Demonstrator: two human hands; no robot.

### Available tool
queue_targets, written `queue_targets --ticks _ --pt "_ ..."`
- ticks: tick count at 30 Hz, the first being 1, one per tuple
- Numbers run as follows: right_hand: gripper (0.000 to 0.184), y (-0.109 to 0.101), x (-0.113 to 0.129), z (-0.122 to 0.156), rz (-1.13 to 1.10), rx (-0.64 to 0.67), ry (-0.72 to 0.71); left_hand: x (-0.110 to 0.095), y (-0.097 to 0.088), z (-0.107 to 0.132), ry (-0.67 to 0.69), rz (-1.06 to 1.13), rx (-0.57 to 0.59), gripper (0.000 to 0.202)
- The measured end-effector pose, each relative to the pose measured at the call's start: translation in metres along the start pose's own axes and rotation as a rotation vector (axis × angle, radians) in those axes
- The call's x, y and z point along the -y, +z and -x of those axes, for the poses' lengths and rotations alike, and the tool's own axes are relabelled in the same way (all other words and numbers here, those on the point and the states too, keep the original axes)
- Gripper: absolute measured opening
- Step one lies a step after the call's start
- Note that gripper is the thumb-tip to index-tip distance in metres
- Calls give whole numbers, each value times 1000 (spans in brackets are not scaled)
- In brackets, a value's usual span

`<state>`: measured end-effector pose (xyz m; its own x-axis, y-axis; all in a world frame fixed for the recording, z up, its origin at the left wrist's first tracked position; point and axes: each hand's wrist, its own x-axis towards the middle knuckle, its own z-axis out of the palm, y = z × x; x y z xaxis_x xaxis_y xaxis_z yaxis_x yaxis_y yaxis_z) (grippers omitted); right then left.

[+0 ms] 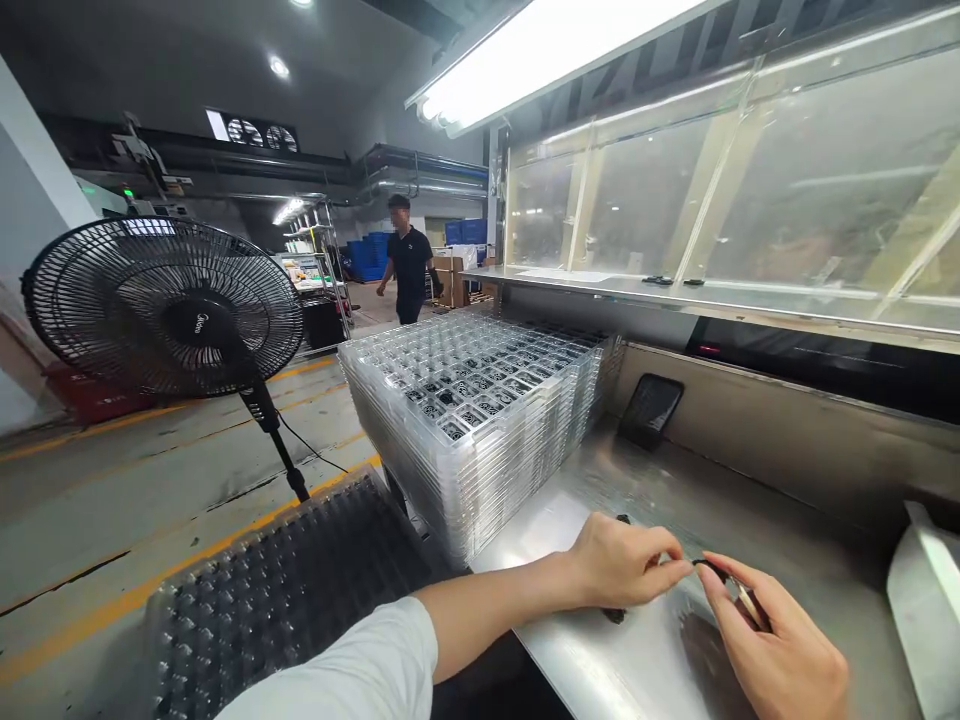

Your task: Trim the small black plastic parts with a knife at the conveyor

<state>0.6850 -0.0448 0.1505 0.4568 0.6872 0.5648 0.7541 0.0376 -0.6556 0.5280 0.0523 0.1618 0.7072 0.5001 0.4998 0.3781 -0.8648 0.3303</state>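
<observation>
Over the steel worktop point(577, 655), my left hand point(622, 560) is closed in a pinch, thumb and forefinger meeting at the edge of a small black part point(711, 569). Whatever lies between those fingertips is too small to name. My right hand point(784, 630) grips the black part between thumb and forefinger. A pale, narrow piece point(748, 606) shows among the right hand's fingers; its kind is unclear. Beneath my left hand lies a dark object point(615, 614), mostly hidden by the hand.
Left of my hands rises a tall stack of clear plastic trays point(517, 470), the top one holding black parts. Another tray point(262, 590) sits lower left. A dark rectangular panel point(651, 408) leans at the back. A fan point(202, 320) and a walking person point(409, 262) are beyond.
</observation>
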Motion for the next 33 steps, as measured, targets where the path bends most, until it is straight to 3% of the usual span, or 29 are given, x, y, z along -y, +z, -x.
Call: queue_targets --ticks 4,6,8,13,17,21,25,29,33 --pt "50 1 0 1 4 29 23 -26 -49 26 271 68 -89 33" --pt "51 2 0 2 0 56 48 -33 -88 38 441 52 -105 35" --pt "51 3 0 2 -7 83 66 -36 -132 46 519 3 -104 33" --pt "53 5 -1 1 0 112 120 -22 -235 55 360 -187 -124 39" --pt "53 7 -1 0 -6 128 163 13 -285 37 202 -326 -84 42" --pt "53 8 0 0 -11 145 198 64 -314 -20 42 -587 120 36" --pt "53 6 -2 -2 -6 143 210 118 -327 -91 -134 -728 284 24" --pt "50 4 -11 -2 14 133 171 160 -316 -145 -249 -752 325 24" --pt "48 5 -22 1 55 138 105 185 -294 -189 -358 -735 391 30"
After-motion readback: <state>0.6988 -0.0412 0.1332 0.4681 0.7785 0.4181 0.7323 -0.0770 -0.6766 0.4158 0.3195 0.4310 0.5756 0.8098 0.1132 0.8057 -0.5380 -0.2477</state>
